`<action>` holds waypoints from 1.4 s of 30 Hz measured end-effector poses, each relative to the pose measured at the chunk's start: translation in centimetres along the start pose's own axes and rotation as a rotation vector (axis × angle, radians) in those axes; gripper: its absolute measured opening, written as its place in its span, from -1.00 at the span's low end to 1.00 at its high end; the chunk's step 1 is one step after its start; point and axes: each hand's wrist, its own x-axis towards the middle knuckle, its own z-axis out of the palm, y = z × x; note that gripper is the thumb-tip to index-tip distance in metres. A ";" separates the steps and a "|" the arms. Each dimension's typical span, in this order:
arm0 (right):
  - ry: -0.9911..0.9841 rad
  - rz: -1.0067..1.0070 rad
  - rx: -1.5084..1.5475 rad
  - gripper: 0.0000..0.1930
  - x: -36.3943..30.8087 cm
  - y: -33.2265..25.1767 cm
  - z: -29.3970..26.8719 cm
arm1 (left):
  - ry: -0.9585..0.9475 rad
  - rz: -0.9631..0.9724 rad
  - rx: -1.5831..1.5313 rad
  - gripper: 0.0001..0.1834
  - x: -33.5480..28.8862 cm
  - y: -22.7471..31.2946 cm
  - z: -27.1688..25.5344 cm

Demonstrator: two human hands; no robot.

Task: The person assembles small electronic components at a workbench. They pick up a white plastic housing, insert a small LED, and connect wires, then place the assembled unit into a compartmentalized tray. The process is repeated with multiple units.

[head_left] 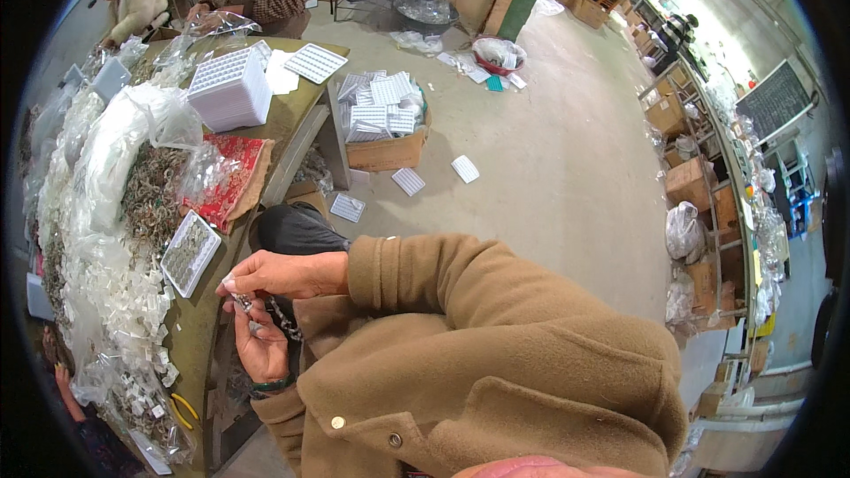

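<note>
One beaded strand (pixel 287 321), pinched by right hand (pixel 285 273) and left hand (pixel 264 354), trails beside the latter.

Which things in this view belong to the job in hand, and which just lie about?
Job in hand:
beaded strand, held by left hand and right hand
white tray beside them, probably

Apparently lying about:
loose ridged trays on the floor
open cardboard box

Strand (pixel 287 322) partly hidden by hands (pixel 288 275) (pixel 263 354), lower-left person (pixel 81 434) cut off; chalkboard (pixel 776 103) illegible
</note>
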 end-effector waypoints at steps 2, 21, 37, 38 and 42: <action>0.020 -0.021 0.037 -0.78 0.1 0.0 0.0 | 0.068 0.026 -0.021 -0.70 -0.1 0.0 -0.3; -0.232 -0.661 -1.027 -0.64 0.2 -1.9 -2.1 | 0.447 0.159 0.081 -0.70 0.5 -1.0 2.9; 0.181 -0.489 -1.119 -0.85 2.7 -4.9 -6.5 | 0.419 0.353 0.913 -0.74 2.0 -0.5 3.4; 0.307 -0.464 -1.192 -0.86 3.3 -5.6 -7.0 | 0.342 0.400 0.933 -0.73 2.2 -0.3 3.6; 0.306 -0.608 -1.468 -0.88 6.6 -7.6 -8.3 | 0.281 0.417 0.968 -0.67 3.6 0.6 3.7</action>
